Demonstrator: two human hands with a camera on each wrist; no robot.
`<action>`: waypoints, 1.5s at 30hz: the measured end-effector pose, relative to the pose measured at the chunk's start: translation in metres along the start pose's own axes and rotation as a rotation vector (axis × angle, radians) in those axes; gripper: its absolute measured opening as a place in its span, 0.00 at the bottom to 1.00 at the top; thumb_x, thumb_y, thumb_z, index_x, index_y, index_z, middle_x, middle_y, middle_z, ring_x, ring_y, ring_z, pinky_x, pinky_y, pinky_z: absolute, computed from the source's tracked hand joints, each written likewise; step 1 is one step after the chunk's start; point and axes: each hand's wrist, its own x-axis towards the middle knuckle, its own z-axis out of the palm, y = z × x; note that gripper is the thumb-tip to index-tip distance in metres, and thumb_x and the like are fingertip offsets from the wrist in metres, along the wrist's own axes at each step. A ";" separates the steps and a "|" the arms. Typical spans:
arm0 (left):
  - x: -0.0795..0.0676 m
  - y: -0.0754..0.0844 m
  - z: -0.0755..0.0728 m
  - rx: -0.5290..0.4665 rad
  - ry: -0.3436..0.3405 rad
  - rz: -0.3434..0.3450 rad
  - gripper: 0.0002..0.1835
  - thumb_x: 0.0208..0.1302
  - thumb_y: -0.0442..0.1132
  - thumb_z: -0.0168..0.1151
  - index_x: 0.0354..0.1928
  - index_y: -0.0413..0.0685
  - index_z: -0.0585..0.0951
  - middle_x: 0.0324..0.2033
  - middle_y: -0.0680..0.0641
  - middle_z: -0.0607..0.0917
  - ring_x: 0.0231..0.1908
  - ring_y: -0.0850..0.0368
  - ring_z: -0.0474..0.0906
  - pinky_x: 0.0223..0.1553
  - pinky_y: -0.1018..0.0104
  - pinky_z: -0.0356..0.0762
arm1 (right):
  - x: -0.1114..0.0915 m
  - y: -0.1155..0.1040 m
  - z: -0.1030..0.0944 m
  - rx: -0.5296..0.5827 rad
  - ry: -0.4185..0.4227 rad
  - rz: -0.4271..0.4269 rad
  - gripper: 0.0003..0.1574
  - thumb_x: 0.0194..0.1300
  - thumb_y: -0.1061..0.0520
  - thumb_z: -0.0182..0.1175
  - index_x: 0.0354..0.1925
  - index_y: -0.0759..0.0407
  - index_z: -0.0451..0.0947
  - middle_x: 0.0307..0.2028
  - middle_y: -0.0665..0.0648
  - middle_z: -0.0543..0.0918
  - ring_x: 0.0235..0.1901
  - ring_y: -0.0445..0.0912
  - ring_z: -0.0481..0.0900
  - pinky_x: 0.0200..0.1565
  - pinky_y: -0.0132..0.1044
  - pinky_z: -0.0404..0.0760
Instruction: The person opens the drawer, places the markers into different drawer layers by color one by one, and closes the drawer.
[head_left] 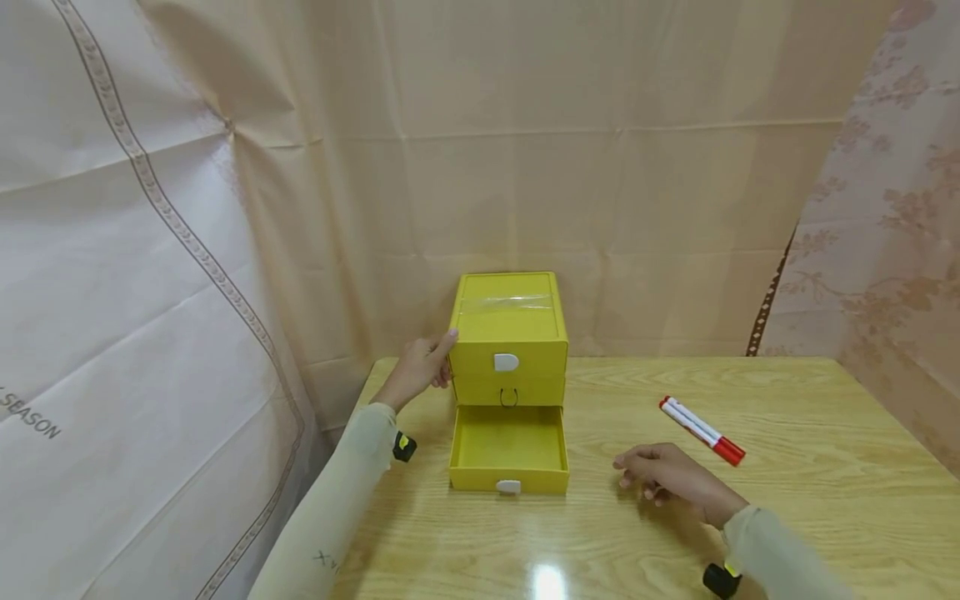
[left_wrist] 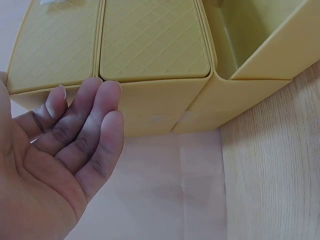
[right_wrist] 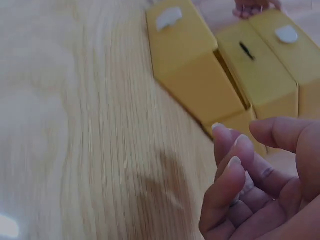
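Note:
A yellow drawer unit [head_left: 512, 325] stands near the table's back edge, clear tape across its top. Its bottom drawer [head_left: 471, 480] is pulled out, with nothing inside. The top drawer has a white tab handle [head_left: 506, 362], while the middle one carries a dark loop [head_left: 509, 397]. My left hand [head_left: 417, 368] rests at the unit's left side, thumb near the upper front corner. In the left wrist view its fingers [left_wrist: 107, 127] lie loosely bent against the side wall. Right of the drawer, my right hand [head_left: 678, 477] hovers over the table with loosely curled fingers, holding nothing.
Two white markers with red caps [head_left: 702, 430] lie side by side on the wooden table [head_left: 840, 467], beyond the right hand. A beige curtain [head_left: 637, 183] hangs behind the table, and a pale printed sheet [head_left: 150, 317] drapes on the left.

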 end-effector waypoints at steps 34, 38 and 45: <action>-0.001 0.001 0.001 0.008 0.001 -0.027 0.42 0.70 0.76 0.45 0.30 0.43 0.82 0.26 0.40 0.84 0.27 0.46 0.84 0.34 0.54 0.85 | -0.023 0.054 -0.108 -0.635 0.601 -0.018 0.27 0.78 0.43 0.55 0.51 0.66 0.81 0.25 0.50 0.84 0.22 0.46 0.76 0.22 0.40 0.70; -0.001 0.001 0.001 0.007 0.000 -0.029 0.42 0.70 0.77 0.44 0.30 0.42 0.82 0.26 0.40 0.84 0.27 0.46 0.84 0.34 0.55 0.85 | -0.025 0.057 -0.114 -0.646 0.642 0.011 0.26 0.76 0.41 0.57 0.47 0.63 0.80 0.24 0.50 0.83 0.22 0.46 0.76 0.22 0.41 0.69; 0.000 0.001 0.001 -0.001 0.005 -0.032 0.43 0.69 0.78 0.44 0.29 0.42 0.83 0.26 0.40 0.85 0.27 0.45 0.84 0.37 0.50 0.85 | -0.026 0.051 -0.124 -0.630 0.621 0.051 0.33 0.76 0.37 0.57 0.52 0.68 0.75 0.30 0.56 0.85 0.26 0.48 0.78 0.25 0.41 0.72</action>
